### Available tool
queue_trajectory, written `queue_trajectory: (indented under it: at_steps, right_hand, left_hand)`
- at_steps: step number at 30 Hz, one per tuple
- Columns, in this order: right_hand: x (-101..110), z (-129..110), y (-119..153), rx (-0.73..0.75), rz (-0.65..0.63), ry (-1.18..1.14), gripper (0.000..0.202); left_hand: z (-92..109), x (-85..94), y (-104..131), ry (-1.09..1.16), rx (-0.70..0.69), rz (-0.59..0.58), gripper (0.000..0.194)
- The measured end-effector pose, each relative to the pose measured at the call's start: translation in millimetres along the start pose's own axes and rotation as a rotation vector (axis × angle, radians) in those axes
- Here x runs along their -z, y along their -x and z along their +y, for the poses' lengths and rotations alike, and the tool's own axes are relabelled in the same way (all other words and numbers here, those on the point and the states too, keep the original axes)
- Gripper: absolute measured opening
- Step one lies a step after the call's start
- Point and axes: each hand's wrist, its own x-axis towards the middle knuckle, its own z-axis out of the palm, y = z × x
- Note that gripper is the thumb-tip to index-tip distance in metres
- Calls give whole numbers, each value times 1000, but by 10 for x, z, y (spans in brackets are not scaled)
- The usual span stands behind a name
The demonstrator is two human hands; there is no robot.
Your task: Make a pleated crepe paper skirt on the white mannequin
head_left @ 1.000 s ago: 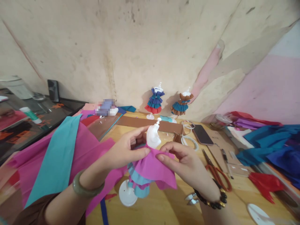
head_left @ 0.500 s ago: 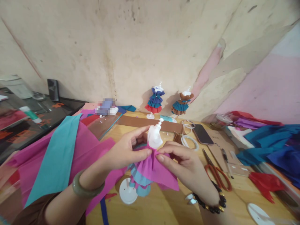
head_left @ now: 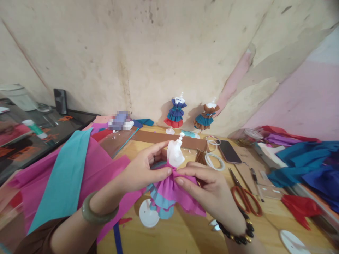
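Pink skirt (head_left: 169,187) bunched tighter, round tub (head_left: 249,136), contents unclear

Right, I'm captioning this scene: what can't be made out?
All in the head view:
Left hand: some fingertips hidden behind the white dress form.
Silvery item: partly covered by the right wrist.
Pixelated item: detail masked by blocks.
Blue strip: lower end cut off by the bottom edge.

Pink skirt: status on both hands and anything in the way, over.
Left hand holding pink skirt against white mannequin; right hand pinching it near the waist. Skirt gathered over blue ruffles. Nothing seen blocking; scissors right of right hand.
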Motion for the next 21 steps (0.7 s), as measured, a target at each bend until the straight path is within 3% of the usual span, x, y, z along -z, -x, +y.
queue_trajectory:
  at_steps: [10, 21]
  right_hand:
    - [-40, -24, -17, 5, 120, 0, 9]
    - [-72, -29, 4, -114, 188, -7, 6]
  left_hand:
    - [-48, 17, 9, 32, -6, 45, 60]
    - [14, -28, 16, 54, 24, 60, 60]
